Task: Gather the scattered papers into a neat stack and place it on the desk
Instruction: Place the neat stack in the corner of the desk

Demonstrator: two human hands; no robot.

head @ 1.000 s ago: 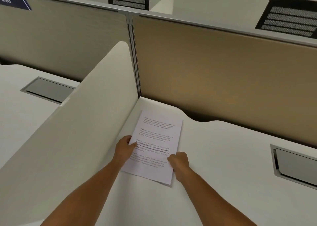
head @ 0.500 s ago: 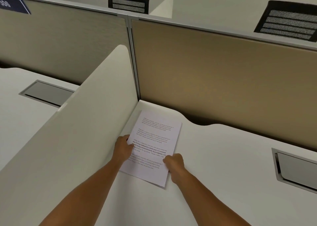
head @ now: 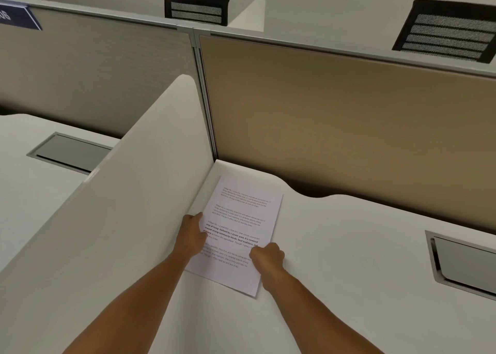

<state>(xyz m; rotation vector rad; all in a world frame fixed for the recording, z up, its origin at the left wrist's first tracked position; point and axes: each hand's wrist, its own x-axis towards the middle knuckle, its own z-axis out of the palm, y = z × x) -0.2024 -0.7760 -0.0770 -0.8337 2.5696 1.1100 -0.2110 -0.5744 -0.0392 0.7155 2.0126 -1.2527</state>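
Observation:
A stack of printed white papers (head: 243, 219) lies flat on the white desk (head: 335, 246), in the corner beside the white side divider (head: 139, 182). My left hand (head: 193, 233) holds the stack's left edge, thumb on the top sheet. My right hand (head: 268, 255) is curled at the stack's right edge near its lower corner, gripping it. The sheets look squared together, with one near corner pointing toward me. How many sheets there are cannot be told.
A tan partition panel (head: 349, 128) closes off the back of the desk. A grey cable hatch (head: 464, 262) is set into the desk at the right, and another cable hatch (head: 69, 152) sits in the neighbouring desk at the left. Two black chair backs (head: 445, 31) show beyond the partition.
My right hand has edged slightly left along the stack's right edge. The stack and my left hand have stayed almost in place.

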